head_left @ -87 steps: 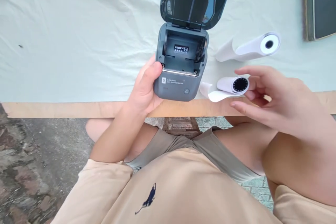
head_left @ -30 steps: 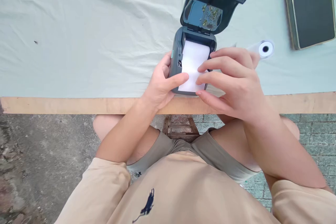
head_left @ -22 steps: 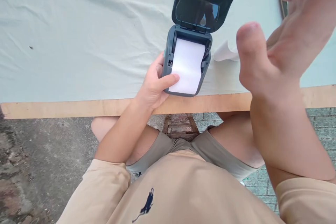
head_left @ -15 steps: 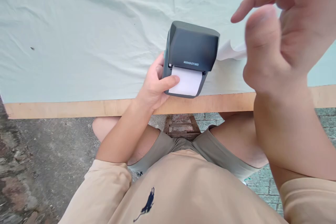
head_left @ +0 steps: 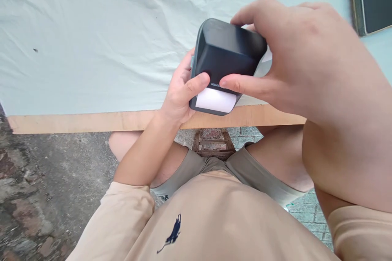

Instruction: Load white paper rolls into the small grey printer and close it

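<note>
Printer: a small dark grey label printer [head_left: 228,55] sits at the near edge of the table [head_left: 92,121], its lid down.
Paper: a white strip of paper [head_left: 215,100] sticks out of the slot on the printer's near face, just under the lid.
Left hand: the left hand [head_left: 180,91] wraps the printer's left side, fingers curled closed on it, thumb laid across the near face just beside the paper.
Right hand: the right hand [head_left: 294,55] arches over the printer's top from the right, closed on the lid, forefinger on the far edge, thumb pressed on the near face above the paper.
Cloth: a pale green cloth [head_left: 92,28] covers the table beyond the printer.
Far right of the printer: a dark flat slab with a light rim [head_left: 372,0], cut by the picture's edge.
</note>
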The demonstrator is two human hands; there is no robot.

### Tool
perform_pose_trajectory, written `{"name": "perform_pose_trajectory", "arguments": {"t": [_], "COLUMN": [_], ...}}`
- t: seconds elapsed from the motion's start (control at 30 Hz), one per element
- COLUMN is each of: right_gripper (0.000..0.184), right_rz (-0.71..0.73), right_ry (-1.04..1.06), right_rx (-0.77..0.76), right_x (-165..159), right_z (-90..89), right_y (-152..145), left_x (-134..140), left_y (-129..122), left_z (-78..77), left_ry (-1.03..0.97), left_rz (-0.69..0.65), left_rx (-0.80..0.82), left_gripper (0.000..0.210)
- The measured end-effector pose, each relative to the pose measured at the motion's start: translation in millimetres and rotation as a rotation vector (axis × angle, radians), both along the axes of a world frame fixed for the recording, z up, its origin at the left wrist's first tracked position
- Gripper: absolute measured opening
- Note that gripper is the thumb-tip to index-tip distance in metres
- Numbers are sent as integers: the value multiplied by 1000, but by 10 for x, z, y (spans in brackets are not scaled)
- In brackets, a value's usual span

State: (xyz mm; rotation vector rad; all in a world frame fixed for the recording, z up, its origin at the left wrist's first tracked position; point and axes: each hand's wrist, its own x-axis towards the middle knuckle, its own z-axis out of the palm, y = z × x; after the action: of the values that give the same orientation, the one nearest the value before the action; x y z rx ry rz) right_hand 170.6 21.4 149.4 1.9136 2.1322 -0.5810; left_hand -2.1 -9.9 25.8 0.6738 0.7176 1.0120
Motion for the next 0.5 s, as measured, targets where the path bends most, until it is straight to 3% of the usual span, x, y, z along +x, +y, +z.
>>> {"name": "perform_pose_trajectory", "arguments": {"t": [0.13, 0.23, 0.4, 0.5], "right_gripper": [60, 69, 88, 86], "right_rz": [44, 127, 221, 238], "right_ry": [81, 177, 236, 235], "right_rx": [71, 104, 144, 188], "right_x": [44, 118, 221, 277], "right_z": [-19, -77, -135, -157], "right_y": [-26, -65, -135, -150], "left_x": [82, 136, 144, 129], "left_y": [16, 38, 71, 94], "left_z": [74, 107, 135, 114], "left_ry": [-38, 53, 73, 14], "left_rz": [106, 229, 274, 248], "left_rx": [-106, -197, -278, -246], "left_gripper": [48, 51, 31, 20]}}
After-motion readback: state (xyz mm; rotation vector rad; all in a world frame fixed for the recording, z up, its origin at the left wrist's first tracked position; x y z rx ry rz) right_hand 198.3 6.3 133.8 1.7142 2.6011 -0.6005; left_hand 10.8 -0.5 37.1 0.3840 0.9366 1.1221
